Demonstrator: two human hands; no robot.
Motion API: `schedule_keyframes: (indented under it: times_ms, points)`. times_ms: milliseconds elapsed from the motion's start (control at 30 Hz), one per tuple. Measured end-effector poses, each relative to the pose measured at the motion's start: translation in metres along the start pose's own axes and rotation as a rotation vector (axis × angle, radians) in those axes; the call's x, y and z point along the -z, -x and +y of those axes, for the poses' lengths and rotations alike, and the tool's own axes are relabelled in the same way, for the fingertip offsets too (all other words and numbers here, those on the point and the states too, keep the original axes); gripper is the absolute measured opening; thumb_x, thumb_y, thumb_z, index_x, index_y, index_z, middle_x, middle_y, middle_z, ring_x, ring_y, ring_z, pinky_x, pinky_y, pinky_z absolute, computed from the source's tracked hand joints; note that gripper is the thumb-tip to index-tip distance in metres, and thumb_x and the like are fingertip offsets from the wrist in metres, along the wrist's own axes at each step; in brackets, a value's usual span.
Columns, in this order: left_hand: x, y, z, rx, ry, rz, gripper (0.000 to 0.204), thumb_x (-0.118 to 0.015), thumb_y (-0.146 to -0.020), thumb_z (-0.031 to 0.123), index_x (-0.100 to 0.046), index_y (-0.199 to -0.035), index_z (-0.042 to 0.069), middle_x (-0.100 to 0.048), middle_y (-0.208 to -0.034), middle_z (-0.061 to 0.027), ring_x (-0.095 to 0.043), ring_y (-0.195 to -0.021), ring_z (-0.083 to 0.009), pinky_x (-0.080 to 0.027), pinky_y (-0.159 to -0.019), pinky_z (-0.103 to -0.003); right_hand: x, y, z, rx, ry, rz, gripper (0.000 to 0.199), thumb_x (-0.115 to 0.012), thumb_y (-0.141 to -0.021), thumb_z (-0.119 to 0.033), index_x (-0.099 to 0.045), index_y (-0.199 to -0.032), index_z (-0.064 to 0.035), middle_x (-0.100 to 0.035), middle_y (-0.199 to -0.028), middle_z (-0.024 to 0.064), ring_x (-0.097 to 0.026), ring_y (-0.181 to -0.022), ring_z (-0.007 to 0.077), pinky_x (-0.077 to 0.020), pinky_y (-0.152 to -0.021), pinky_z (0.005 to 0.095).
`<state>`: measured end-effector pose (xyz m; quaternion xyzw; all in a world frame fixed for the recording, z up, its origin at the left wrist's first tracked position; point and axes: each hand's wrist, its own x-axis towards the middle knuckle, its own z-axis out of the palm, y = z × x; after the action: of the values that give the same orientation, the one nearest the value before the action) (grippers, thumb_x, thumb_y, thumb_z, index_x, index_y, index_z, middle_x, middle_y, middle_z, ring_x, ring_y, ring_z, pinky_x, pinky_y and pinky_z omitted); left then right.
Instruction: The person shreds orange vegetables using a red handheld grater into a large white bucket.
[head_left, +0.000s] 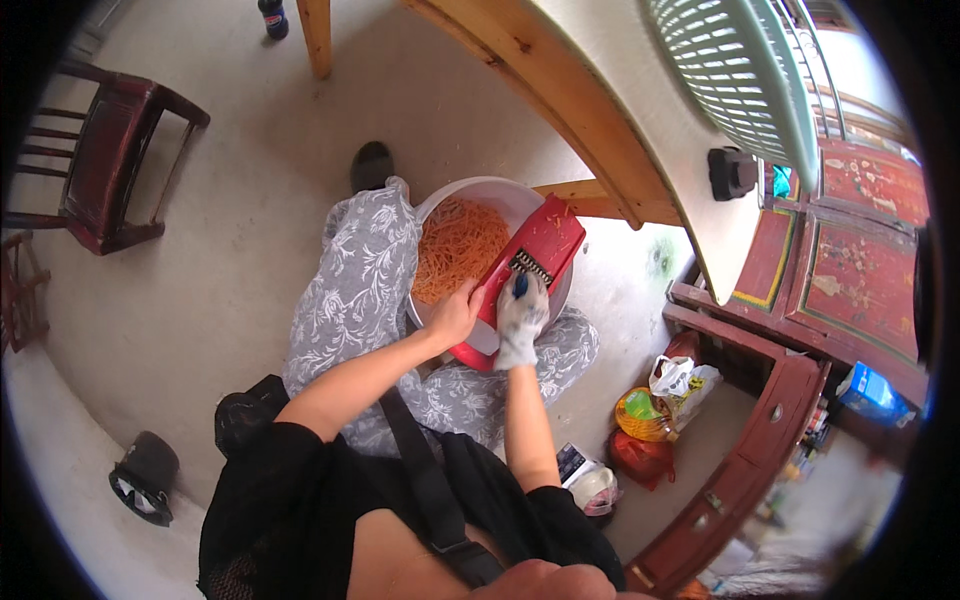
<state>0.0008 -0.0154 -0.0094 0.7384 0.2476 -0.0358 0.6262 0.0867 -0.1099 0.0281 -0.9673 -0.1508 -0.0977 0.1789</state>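
A red grater leans across a white tub between my knees. Orange shreds, which look like carrot, fill the tub's left side. My left hand is bare and closed on the grater's left edge. My right hand wears a whitish work glove and presses on the grater just below its toothed metal blade. Its fingers are curled. A small dark blue patch shows at the fingertips; whether it is part of the glove or a held piece, I cannot tell. A few orange bits stick to the grater's upper end.
A wooden table with a green plastic basket stands ahead to the right. On the left are a dark red chair and a black bin. Bags and an oil bottle sit by a red cabinet on the right.
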Motion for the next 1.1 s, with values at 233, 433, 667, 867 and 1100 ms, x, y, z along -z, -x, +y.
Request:
schedule_keyframes:
  times_ms: [233,433,667,867,1100]
  points:
    - [0.0,0.002,0.014,0.035,0.043,-0.07,0.034,-0.041,-0.096,0.028,-0.052,-0.111,0.0,-0.06,-0.094,-0.0267,-0.057,-0.091,-0.0441,-0.045,-0.074,-0.045,-0.015,-0.04,0.034,-0.067,0.155,0.056,0.024,-0.056,-0.085,-0.021,-0.062,-0.095,-0.0001,-0.063,-0.084,0.0199,-0.06,-0.078,0.0352,-0.0489,-0.076,0.0393]
    - [-0.011,-0.002,0.0,-0.083,0.12,0.005,0.036,-0.038,-0.095,0.035,-0.052,-0.108,0.004,-0.061,-0.085,-0.0263,-0.057,-0.082,-0.0466,-0.044,-0.072,-0.052,-0.001,-0.041,0.004,-0.356,0.003,-0.089,0.024,-0.058,-0.082,-0.023,-0.063,-0.093,-0.0029,-0.064,-0.088,0.0194,-0.061,-0.084,0.0359,-0.0493,-0.077,0.043]
    - [0.006,0.004,0.012,0.019,-0.042,-0.028,0.034,-0.037,-0.096,0.033,-0.052,-0.105,0.004,-0.061,-0.087,-0.0263,-0.057,-0.082,-0.0463,-0.044,-0.072,-0.052,-0.002,0.003,0.007,-0.025,-0.062,0.048,0.022,-0.061,-0.08,-0.02,-0.063,-0.095,-0.0035,-0.064,-0.092,0.0198,-0.062,-0.084,0.0356,-0.0497,-0.077,0.0413]
    - [-0.005,0.004,0.008,-0.044,-0.023,0.005,0.032,-0.039,-0.095,0.033,-0.052,-0.105,0.006,-0.062,-0.083,-0.0259,-0.057,-0.08,-0.0458,-0.045,-0.069,-0.052,-0.03,-0.048,0.039,-0.144,0.002,0.257,0.021,-0.063,-0.08,-0.02,-0.063,-0.089,-0.0019,-0.063,-0.09,0.0207,-0.061,-0.081,0.0367,-0.0492,-0.073,0.0429]
    - [-0.002,0.001,0.008,-0.029,-0.002,-0.039,0.035,-0.039,-0.096,0.029,-0.052,-0.109,-0.001,-0.06,-0.092,-0.0267,-0.057,-0.089,-0.0445,-0.046,-0.074,-0.045,-0.014,-0.028,0.018,-0.116,0.095,0.182,0.022,-0.062,-0.08,-0.023,-0.064,-0.09,-0.0027,-0.063,-0.088,0.0196,-0.062,-0.08,0.035,-0.0498,-0.074,0.0416]
